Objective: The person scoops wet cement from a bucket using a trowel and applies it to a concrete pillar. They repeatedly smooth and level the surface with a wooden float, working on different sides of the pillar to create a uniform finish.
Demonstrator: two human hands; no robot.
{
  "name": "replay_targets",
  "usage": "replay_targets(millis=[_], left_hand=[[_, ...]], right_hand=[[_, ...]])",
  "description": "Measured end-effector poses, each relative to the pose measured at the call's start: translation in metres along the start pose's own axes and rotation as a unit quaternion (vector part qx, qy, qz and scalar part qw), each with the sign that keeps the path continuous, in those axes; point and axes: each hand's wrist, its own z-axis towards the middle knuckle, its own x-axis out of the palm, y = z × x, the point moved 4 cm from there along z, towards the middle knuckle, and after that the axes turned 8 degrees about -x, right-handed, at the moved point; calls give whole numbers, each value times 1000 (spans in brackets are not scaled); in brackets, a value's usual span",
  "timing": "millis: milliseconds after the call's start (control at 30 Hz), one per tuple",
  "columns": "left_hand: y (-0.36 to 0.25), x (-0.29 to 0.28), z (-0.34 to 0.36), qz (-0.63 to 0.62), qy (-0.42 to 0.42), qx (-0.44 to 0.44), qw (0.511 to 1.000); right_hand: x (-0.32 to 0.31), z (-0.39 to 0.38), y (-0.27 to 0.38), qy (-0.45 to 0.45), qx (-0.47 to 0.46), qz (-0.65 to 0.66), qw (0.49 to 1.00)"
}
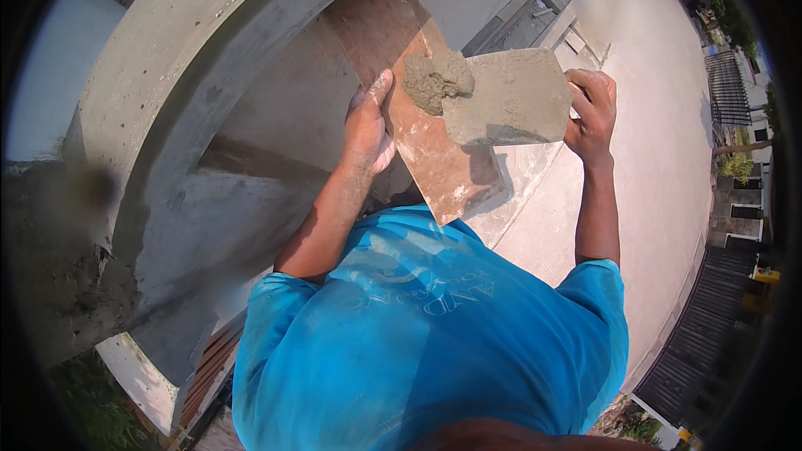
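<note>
My left hand [368, 129] grips the long edge of a brown, mortar-stained flat board [447, 174], its thumb lying on the upper face. A lump of wet grey mortar [434, 81] rests around the middle of that board. Over the board's right side lies a plastering trowel [511, 104], its broad blade coated in mortar and its left end touching the lump. My right hand [591, 113] is closed at the blade's right end; the fingers hide most of the handle. Both tools are held in front of my chest.
A curved concrete band [154, 75] arches up close on my left, with rough grey mortar [67, 276] below it. Pale paving [643, 167] spreads to the right, bordered by a dark metal gate [697, 342]. Slatted brown pieces [219, 359] show at lower left.
</note>
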Motion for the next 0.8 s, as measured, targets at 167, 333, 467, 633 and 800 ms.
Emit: replay_targets(millis=[167,333,467,633,800], left_hand=[[10,-10,2,19,-72,9,997],[21,-19,20,-28,-14,2,999],[25,-26,0,-1,-33,36,999],[13,-23,-14,-61,-29,-9,998],[17,-27,-17,-53,-71,-23,996]], right_hand=[[-9,83,40,-58,-75,129,987],[-18,157,82,-115,-153,247,950],[-25,193,122,-73,-198,284,935],[-24,232,158,2,-210,309,928],[-26,287,185,107,-238,286,922]])
